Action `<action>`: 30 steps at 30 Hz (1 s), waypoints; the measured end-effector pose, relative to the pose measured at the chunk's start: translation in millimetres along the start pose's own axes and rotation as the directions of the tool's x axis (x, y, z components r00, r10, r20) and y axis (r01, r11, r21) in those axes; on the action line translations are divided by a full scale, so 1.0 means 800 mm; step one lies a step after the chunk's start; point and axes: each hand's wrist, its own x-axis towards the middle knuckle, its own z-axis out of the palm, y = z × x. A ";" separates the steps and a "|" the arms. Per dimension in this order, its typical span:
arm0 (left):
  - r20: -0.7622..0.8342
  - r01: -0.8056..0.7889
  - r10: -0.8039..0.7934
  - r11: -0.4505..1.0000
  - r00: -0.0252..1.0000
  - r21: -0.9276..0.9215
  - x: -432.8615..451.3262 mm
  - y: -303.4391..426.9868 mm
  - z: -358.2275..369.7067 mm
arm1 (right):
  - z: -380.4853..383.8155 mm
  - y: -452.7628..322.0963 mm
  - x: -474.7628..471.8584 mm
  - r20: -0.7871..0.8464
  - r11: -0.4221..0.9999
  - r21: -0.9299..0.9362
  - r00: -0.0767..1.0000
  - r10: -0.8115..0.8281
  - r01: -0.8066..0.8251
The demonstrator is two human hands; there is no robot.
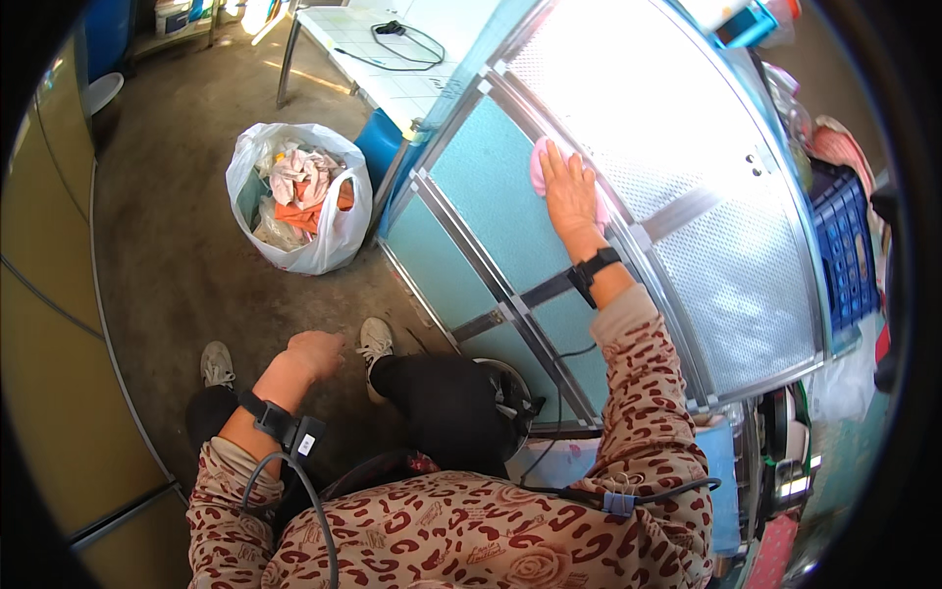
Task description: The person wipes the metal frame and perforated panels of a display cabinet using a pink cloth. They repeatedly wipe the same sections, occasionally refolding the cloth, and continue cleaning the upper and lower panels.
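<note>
With fingers spread, my right hand [569,188] presses a folded pink cloth [539,168] against an aluminium-framed cabinet [478,177]. Part of the cloth is hidden under the palm. It lies on a pale blue-green panel, beside the metal rail that borders the shiny dimpled sheet [728,272]. My left hand [316,353] hangs low over the floor, apart from the cabinet. Its fingers curl under and are mostly hidden; nothing shows in it. Both wrists wear black straps, and a grey cable loops near the left one.
A white plastic bag [346,228] of crumpled wrappers stands on the concrete floor [162,213]. Behind it is a white-tiled table [353,44] with a coiled black cable [434,65]. A lined bin [519,397] sits by my knee. A blue plastic crate [846,250] stands at the right.
</note>
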 end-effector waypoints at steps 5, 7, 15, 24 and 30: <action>-0.026 0.010 -0.009 1.000 1.000 0.016 -0.002 -0.015 0.019 | -0.019 0.037 -0.088 0.064 0.997 -0.069 0.998 -0.019 0.023; -0.006 0.040 -0.039 0.999 0.999 0.026 -0.006 -0.020 0.024 | -0.030 0.043 -0.110 0.132 1.000 -0.019 0.991 -0.014 0.017; -0.115 0.023 -0.028 0.999 0.993 -0.044 -0.036 -0.036 0.020 | -0.131 0.053 -0.133 0.401 0.953 0.277 0.916 0.000 -0.121; -0.377 -0.389 0.117 0.431 0.919 -0.814 -0.058 0.007 -0.029 | -0.215 -0.103 -0.061 0.279 -0.922 0.303 0.948 -0.155 -0.240; -0.443 -0.446 -0.092 -0.339 0.892 -0.828 -0.043 -0.011 -0.025 | -0.245 -0.282 -0.062 0.135 -0.959 0.053 0.954 -0.268 -0.277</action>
